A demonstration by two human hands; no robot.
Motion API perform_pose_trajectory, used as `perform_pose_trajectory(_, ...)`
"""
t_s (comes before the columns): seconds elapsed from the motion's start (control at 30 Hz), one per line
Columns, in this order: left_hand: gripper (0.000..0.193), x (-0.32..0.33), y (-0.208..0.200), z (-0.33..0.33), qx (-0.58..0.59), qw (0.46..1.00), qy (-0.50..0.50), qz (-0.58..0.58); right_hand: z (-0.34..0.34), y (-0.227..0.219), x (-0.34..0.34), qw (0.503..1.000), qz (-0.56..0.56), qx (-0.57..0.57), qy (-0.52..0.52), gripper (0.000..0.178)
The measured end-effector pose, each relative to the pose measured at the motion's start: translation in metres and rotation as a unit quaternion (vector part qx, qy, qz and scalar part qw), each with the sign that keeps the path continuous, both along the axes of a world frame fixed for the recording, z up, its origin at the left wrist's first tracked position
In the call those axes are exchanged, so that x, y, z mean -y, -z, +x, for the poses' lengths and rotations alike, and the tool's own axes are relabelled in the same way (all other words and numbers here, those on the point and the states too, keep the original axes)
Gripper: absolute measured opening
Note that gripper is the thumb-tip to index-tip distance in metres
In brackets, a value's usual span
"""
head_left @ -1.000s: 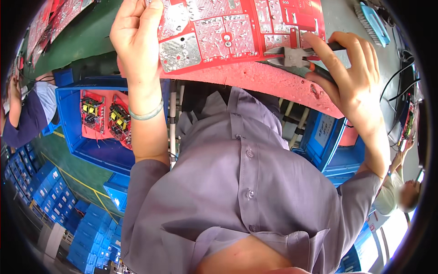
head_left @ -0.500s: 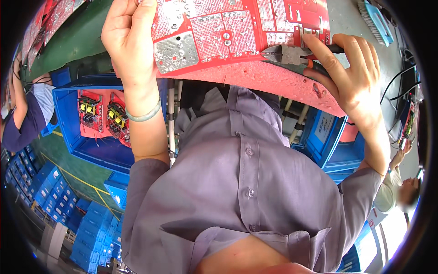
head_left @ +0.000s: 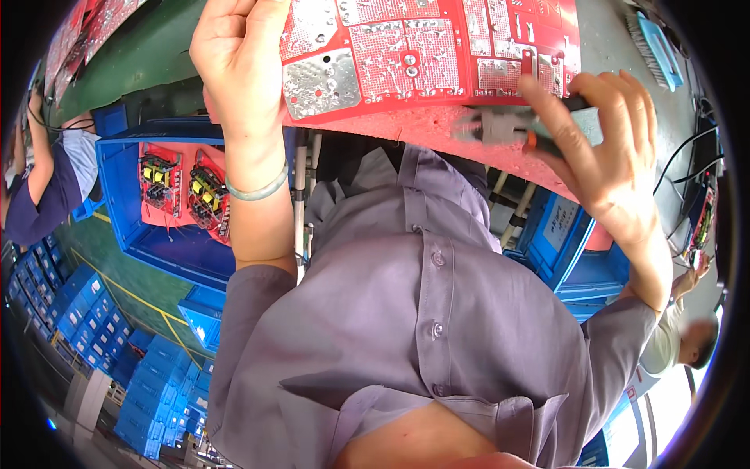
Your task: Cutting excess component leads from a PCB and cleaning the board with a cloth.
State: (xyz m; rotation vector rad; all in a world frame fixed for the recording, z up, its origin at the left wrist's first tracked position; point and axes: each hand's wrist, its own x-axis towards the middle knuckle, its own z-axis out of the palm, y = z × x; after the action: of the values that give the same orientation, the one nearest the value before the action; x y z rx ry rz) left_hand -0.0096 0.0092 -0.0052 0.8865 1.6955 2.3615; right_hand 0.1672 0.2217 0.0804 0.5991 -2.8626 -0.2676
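Cutters (head_left: 504, 127) point left, over pink foam (head_left: 418, 127) just off the near edge of a red circuit board (head_left: 430, 59).
Their long axis runs nearly level, handles in the grasp of the right hand (head_left: 609, 148); whether the blurred jaws are apart, I cannot tell. Left hand (head_left: 244, 66) clamps the board's left side, soldered face up, long axis left to right, rising slightly rightward.

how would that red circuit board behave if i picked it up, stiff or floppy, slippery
Probably stiff: the red circuit board looks flat, with no visible sag, where the left hand grips its edge. The face is likely rough rather than slippery, given its many solder bumps.
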Motion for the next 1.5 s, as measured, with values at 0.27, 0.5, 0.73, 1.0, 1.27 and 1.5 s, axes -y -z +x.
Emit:
perform_pose_trajectory(0.27, 0.043, -0.002, 0.000, 0.001, 0.022, 0.999, 0.011, 0.021, -0.004, 0.004, 0.005, 0.999, 0.008, -0.004, 0.052, 0.064)
perform_pose_trajectory(0.5, 0.044, -0.008, -0.001, 0.004, 0.015, 1.000, -0.020, 0.007, -0.002, 0.007, 0.002, 0.999, 0.007, -0.001, 0.054, 0.065)
perform_pose_trajectory(0.73, 0.044, -0.005, 0.000, 0.004, 0.015, 1.000, -0.013, 0.011, -0.006, -0.001, 0.004, 0.998, -0.005, 0.020, 0.058, 0.064)
perform_pose_trajectory(1.0, 0.045, -0.002, 0.001, 0.002, 0.005, 0.999, 0.018, 0.034, -0.008, 0.000, 0.005, 0.998, 0.003, 0.026, 0.062, 0.063)
perform_pose_trajectory(1.27, 0.044, -0.003, 0.000, 0.002, -0.004, 0.999, 0.016, 0.028, -0.009, 0.006, -0.002, 0.999, -0.013, 0.016, 0.028, 0.061)
perform_pose_trajectory(1.5, 0.045, -0.004, 0.000, 0.002, -0.001, 1.000, 0.004, 0.022, -0.010, 0.009, -0.006, 1.000, -0.015, 0.016, 0.003, 0.058)
